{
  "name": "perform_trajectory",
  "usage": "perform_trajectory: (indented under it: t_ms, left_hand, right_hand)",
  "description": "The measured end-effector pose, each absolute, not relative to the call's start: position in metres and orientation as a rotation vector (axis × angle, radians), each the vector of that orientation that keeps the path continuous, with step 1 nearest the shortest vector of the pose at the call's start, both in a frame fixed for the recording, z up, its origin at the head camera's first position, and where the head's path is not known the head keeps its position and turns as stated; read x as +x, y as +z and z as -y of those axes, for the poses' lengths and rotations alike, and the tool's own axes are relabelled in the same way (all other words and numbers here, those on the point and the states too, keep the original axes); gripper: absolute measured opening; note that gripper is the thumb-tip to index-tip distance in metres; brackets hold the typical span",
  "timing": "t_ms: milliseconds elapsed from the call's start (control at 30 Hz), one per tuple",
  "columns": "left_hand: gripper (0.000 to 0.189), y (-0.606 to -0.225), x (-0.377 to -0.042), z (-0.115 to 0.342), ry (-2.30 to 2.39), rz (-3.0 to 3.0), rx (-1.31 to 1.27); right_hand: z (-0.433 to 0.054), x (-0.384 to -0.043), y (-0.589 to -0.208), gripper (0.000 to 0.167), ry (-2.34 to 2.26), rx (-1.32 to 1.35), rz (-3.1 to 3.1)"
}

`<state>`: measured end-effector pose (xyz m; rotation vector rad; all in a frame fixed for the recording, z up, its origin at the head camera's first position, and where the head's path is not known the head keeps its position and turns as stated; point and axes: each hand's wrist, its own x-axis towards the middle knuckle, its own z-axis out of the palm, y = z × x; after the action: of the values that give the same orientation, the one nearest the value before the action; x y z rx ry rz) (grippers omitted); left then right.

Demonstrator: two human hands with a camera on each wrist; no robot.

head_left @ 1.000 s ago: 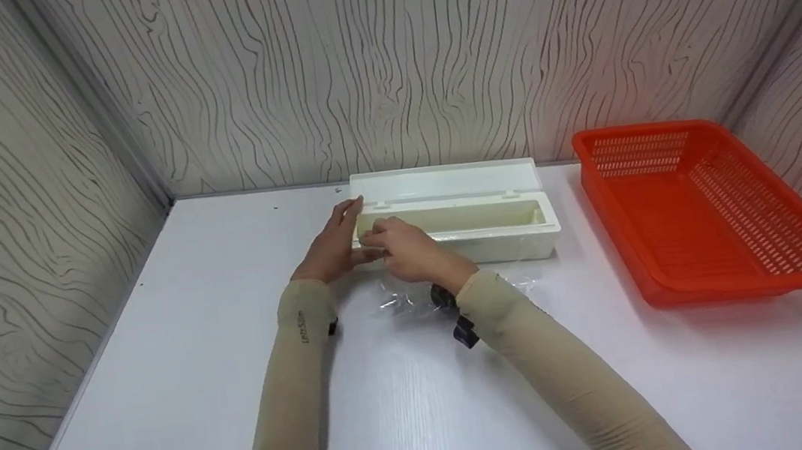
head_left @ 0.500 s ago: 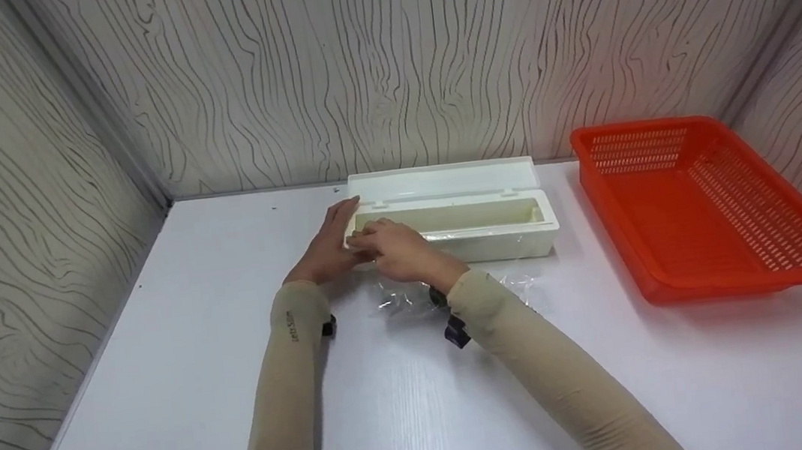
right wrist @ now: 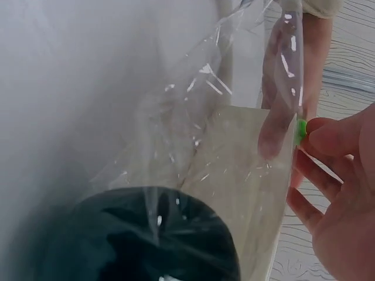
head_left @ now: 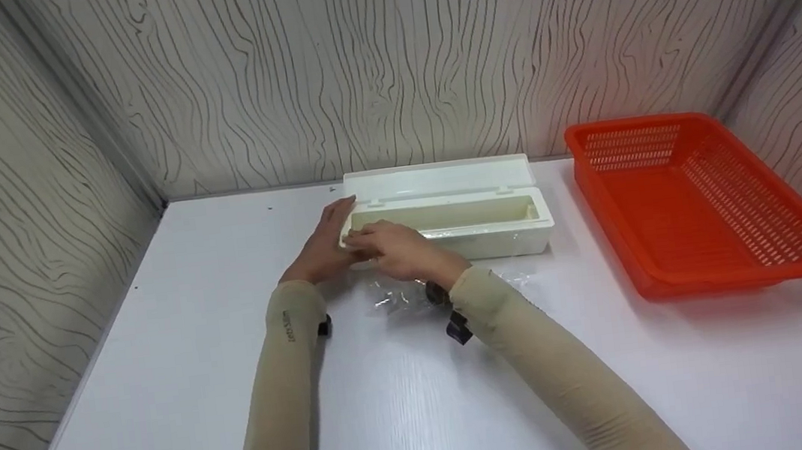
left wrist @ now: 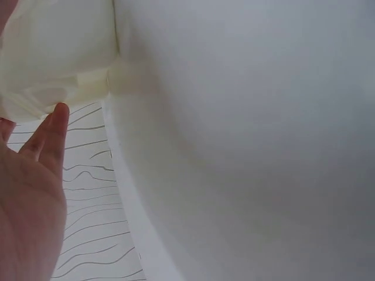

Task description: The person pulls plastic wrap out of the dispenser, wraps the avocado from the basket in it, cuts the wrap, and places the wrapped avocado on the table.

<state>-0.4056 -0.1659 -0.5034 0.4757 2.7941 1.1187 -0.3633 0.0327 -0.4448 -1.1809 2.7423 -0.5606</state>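
Note:
A long white cling film box lies on the table with its lid tipped back. My left hand grips the box's left end, thumb at the front and fingers round the end. In the right wrist view my right hand pinches a small green slider on the box's front edge, at the left end. Clear film hangs over the front of the box and spreads onto the table. Through it, the left thumb shows against the box.
A red-orange plastic basket stands to the right on the white table. Wood-patterned panels close in the back and sides, with the back panel just behind the lid. A dark wrist mount sits under the right forearm.
My right hand has slid slightly left along the box's front edge, to its left end. The left hand keeps its place at the box end. The whole view has shifted a little.

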Motion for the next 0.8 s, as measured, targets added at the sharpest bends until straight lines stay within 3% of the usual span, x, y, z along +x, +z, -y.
perform_trajectory:
  t_ms: [167,467,533,700,800]
  left_hand:
    - [0.113,-0.503,-0.403,0.165,1.089,-2.797,0.462]
    - [0.123,-0.486,-0.384,0.176,1.110,-2.824,0.426]
    - [0.109,-0.478,-0.374,0.181,1.029,-2.929,0.447]
    - [0.041,-0.468,-0.346,0.184,0.847,-3.044,0.385]
    - [0.028,-0.473,-0.337,0.178,0.895,-2.955,0.355]
  right_hand:
    - [-0.051,-0.361,-0.439,0.066,-0.628,-1.141,-2.656]
    - [-0.146,-0.328,-0.431,0.046,-0.750,-1.057,-2.827]
    - [-0.173,-0.318,-0.433,0.041,-0.812,-0.983,-2.884]
    - [-0.228,-0.301,-0.445,0.029,-0.961,-0.648,-3.001]
    - [-0.247,-0.298,-0.453,0.026,-1.014,-0.465,-3.026]
